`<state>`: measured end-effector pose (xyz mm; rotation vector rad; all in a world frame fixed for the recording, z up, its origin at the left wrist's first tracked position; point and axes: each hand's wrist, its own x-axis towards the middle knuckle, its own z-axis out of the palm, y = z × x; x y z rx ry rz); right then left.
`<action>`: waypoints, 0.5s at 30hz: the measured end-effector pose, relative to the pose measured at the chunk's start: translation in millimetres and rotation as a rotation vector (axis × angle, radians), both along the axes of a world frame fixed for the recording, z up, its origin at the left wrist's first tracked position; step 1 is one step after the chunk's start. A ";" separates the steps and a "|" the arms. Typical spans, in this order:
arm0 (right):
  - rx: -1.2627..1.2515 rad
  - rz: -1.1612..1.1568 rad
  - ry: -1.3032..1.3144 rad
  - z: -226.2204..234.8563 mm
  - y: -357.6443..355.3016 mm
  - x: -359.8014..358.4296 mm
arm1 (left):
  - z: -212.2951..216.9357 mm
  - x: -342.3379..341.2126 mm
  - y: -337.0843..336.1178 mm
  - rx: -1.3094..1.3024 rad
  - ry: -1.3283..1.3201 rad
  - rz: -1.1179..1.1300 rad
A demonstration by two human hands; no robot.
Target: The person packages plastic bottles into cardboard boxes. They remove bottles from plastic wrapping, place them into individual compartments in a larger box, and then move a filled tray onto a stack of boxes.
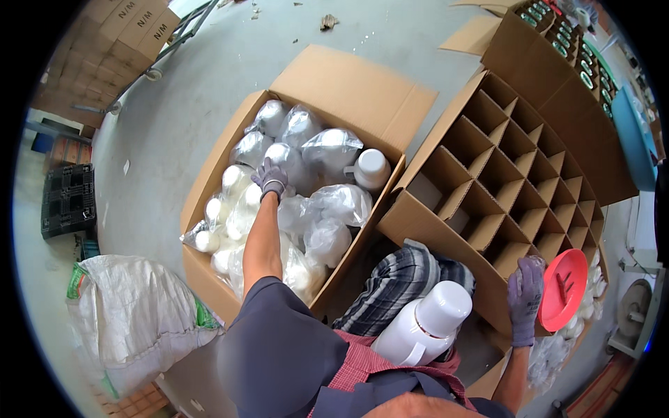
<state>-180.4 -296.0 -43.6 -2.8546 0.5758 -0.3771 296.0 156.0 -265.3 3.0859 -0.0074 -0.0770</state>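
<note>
My left hand (272, 180), in a grey-purple glove, reaches into an open carton (217, 155). Its fingers are spread on clear-bagged white flasks (282, 157) packed inside. My right hand (525, 296), gloved alike, rests at the near edge of a divided carton (446, 268), its fingers stretched along the cardboard. Right beside it is a red plastic dish (563, 292) with a few dark slots or sticks in it, too small to tell. A white vacuum flask (425, 324) with a side handle lies tilted against my lap, held by neither hand.
One unbagged white flask (371, 169) stands in the left carton's right corner. At the left lies a white woven sack (136, 313). Stacked cartons (111, 59) on a cart and a black crate (67, 200) stand farther left. A blue tub (633, 136) is at far right.
</note>
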 end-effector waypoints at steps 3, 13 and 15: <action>0.128 0.083 -0.118 7.6 9.8 37.6 | 14.8 10.1 35.5 -0.656 -0.204 -0.062; 0.394 0.694 -0.154 63.8 108.4 165.6 | 92.9 -1.5 -71.0 -0.488 -0.358 -0.352; 0.426 0.609 -0.125 55.2 97.4 138.0 | 60.2 18.1 -32.5 -0.108 0.177 -0.044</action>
